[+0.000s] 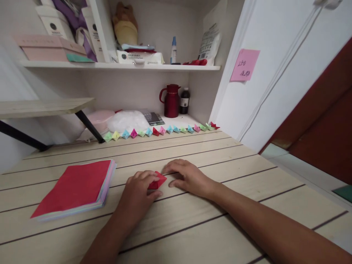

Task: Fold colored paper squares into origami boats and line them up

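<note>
A small piece of folded red paper (pixel 160 181) lies on the wooden table near its middle. My left hand (pixel 141 187) grips it from the left, fingers over the top and thumb at the near side, so part of it is hidden. Just to the right, my right hand (pixel 189 178) rests on the tabletop with thumb and fingers apart, holding nothing and not touching the paper. On the left lies a stack of coloured paper sheets (pixel 77 183), a red one on top. Along the table's far edge runs a row of small folded paper boats (pixel 155 131) in several colours.
Behind the table, a white shelf (pixel 154 67) holds boxes and bottles. Below it stand a red jug (pixel 172 102), a dark bottle (pixel 184 101) and a white plastic bag (pixel 128 121). A small raised wooden stand (pixel 44 107) with black legs is at left. Cables hang down the right wall.
</note>
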Demonstrator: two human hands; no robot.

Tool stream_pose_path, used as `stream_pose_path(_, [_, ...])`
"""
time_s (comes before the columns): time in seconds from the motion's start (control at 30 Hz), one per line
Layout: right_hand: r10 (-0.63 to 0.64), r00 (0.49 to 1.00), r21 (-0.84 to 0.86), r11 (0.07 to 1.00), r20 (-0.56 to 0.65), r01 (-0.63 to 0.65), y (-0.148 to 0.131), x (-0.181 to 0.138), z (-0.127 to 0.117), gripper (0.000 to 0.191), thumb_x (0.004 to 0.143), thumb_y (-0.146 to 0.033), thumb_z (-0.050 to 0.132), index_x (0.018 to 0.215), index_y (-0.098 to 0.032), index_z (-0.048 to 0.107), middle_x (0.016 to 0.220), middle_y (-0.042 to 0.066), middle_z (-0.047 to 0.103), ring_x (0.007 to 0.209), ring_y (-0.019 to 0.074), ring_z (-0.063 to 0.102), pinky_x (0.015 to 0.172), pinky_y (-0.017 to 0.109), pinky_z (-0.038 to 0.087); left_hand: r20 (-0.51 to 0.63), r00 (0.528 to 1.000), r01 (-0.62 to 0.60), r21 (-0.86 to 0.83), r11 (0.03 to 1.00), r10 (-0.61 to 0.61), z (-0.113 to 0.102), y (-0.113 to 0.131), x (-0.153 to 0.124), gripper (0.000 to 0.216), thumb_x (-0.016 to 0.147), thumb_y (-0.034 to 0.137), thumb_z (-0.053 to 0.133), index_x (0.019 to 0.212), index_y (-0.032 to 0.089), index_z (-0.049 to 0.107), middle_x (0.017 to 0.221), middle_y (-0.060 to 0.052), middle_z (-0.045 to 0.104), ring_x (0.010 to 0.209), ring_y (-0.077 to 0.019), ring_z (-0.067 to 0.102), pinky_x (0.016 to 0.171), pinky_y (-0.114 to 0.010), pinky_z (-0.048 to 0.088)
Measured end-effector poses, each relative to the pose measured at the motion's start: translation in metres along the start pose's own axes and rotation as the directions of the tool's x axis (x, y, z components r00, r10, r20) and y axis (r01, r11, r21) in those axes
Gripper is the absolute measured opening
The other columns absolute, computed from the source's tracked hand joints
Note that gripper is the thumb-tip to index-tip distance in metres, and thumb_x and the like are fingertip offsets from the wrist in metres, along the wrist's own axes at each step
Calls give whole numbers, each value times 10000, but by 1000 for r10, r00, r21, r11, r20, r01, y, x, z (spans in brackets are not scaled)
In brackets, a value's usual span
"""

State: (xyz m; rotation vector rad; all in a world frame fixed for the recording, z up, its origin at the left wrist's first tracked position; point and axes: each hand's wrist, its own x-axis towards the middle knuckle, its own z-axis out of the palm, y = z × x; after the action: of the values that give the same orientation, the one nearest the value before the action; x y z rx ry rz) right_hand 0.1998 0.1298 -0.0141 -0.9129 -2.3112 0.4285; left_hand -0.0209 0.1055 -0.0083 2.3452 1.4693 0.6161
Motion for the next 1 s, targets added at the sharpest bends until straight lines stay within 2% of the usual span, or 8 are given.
stream_pose_path(0.1, [1, 1000, -62, 998, -1, -1, -4, 6, 11, 362, 793, -274, 733, 1135, -245, 617, 1121, 49, 682, 1046, 228, 596, 931, 371, 429, -24, 1000, 7, 6, 1000, -7, 5, 2, 1, 328, 710, 208, 738, 1028, 275, 693, 1170, -29, 676, 1116, -275, 565, 950, -454, 424])
stream_pose_path(0.27, [-7, 1000, -197, 980, -15, 3, -6, 14, 24, 119, 866, -190, 608, 980, -199, 644, 994, 63, 710, 963, 221, 612, 872, 368, 439, -54, 999, -1, -90, 996, -4, 9, -2, 3, 429, 669, 165, 744, 1077, 256, 650, 1166, -48, 653, 1125, -271, 560, 973, -463, 432])
stream_pose_path(0.4, [-37, 999, -175, 984, -20, 33, -2, 13, 24, 122, 848, -103, 581, 882, -197, 649, 911, 35, 717, 948, 202, 622, 874, 338, 440, -87, 996, -25, -236, 971, 4, 4, -13, 1, 534, 654, 101, 694, 1152, 256, 578, 1241, -55, 575, 1130, -236, 560, 943, -406, 485])
stream_pose_path(0.6, [-24, 999, -162, 987, -31, 18, -1, 12, 24, 141, 822, -85, 596, 872, -201, 661, 928, 38, 723, 938, 207, 625, 865, 339, 443, -200, 979, -21, -251, 968, -30, 0, -23, 1, 445, 686, 88, 639, 1093, 247, 554, 1173, -44, 552, 948, -184, 627, 811, -345, 535])
stream_pose_path(0.73, [-9, 999, -162, 987, -35, 3, -2, 13, 24, 106, 826, -108, 612, 860, -196, 659, 945, 49, 723, 939, 206, 624, 862, 337, 442, -311, 950, -45, -93, 995, 13, 8, -16, 4, 309, 665, 125, 708, 902, 233, 541, 966, -6, 585, 810, -186, 617, 736, -350, 523])
stream_pose_path(0.8, [-9, 1000, -165, 986, -30, 4, -3, 13, 23, 70, 847, -142, 611, 859, -193, 657, 939, 54, 723, 944, 206, 622, 864, 337, 440, -375, 926, -54, -12, 998, 46, 13, -13, 6, 310, 673, 147, 729, 895, 233, 531, 908, 0, 586, 787, -197, 611, 709, -355, 515])
stream_pose_path(0.9, [-7, 1000, -172, 985, -20, 3, -3, 13, 23, 56, 867, -173, 605, 881, -190, 657, 939, 55, 724, 958, 206, 620, 870, 337, 433, -481, 872, -72, 51, 996, 88, 16, -13, 8, 426, 698, 229, 758, 1058, 242, 530, 994, -28, 590, 759, -195, 615, 724, -384, 517])
stream_pose_path(1.0, [-3, 1000, -173, 985, -17, 0, -2, 14, 23, 60, 869, -172, 599, 875, -191, 655, 938, 47, 725, 963, 202, 620, 868, 334, 425, -571, 813, -71, 95, 993, 113, 10, -19, 7, 588, 689, 348, 781, 1202, 261, 507, 1157, -81, 562, 925, -256, 623, 815, -452, 510])
